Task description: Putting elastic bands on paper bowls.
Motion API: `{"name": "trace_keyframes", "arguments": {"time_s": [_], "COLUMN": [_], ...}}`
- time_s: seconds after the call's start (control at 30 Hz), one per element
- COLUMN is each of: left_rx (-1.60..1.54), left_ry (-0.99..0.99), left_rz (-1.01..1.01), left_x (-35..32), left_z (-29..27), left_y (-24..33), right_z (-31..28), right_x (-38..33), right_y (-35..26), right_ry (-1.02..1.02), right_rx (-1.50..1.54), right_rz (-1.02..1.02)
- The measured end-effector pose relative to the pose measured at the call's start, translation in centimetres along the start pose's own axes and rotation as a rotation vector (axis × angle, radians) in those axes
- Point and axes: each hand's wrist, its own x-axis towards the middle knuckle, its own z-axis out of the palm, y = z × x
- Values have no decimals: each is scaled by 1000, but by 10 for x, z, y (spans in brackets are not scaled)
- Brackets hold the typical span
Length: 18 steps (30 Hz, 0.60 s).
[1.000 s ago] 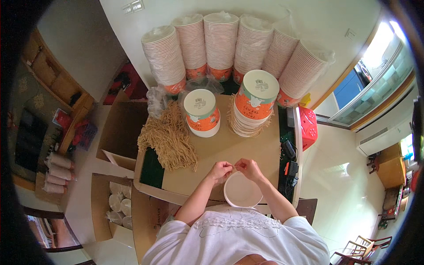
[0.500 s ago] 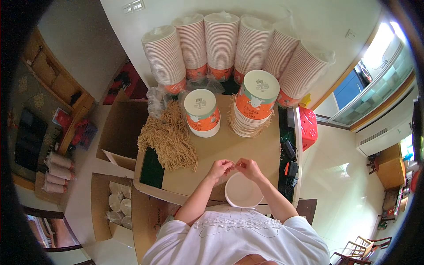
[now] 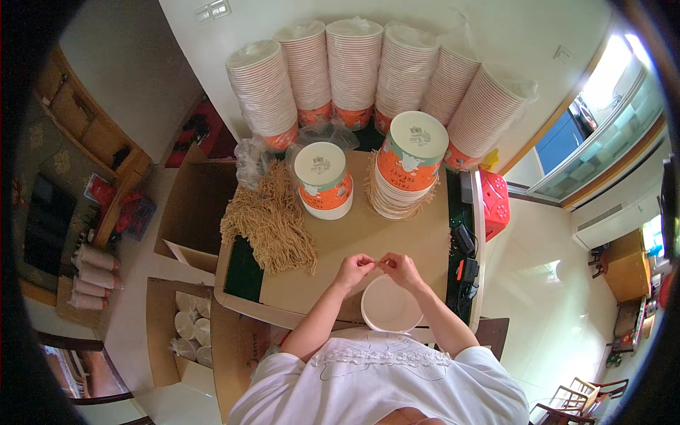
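Observation:
My left hand (image 3: pixel 355 269) and my right hand (image 3: pixel 399 269) are close together above the near part of the cardboard sheet (image 3: pixel 322 244). Both pinch with thumb and fingers; what lies between the fingertips is too small to make out. Just below my right hand an open white paper bucket (image 3: pixel 391 306) stands near the table's front edge, its inside facing up. Left of my hands lies a heap of tan twisted cords (image 3: pixel 273 227). Beyond them are an upside-down orange and white bucket (image 3: pixel 324 180) and a taller upside-down bucket stack (image 3: pixel 411 163) with tan cords around it.
Several tall plastic-wrapped bucket stacks (image 3: pixel 354 67) line the wall behind the table. A red stool (image 3: pixel 494 202) stands at the right side, beside black devices (image 3: pixel 465 269) on the table edge. On the left are an open cardboard box (image 3: pixel 188 212) and a box of wrapped white buckets (image 3: pixel 159 340).
My hands stay in nearly the same place, the fingertips shifting only slightly. Nothing else has visibly moved on the table.

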Motion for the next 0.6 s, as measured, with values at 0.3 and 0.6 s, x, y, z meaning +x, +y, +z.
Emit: {"name": "trace_keyframes", "arguments": {"time_s": [0.3,0.6], "left_rx": [248,238], "left_ry": [86,147], "left_rz": [156,199], "left_x": [8,7], "left_z": [1,2], "left_y": [-13,-15], "right_z": [3,1], "right_x": [1,-1], "right_y": [8,-2], "right_ry": [-5,-5], "right_rx": [18,27], "right_rz": [-25,-7]}}
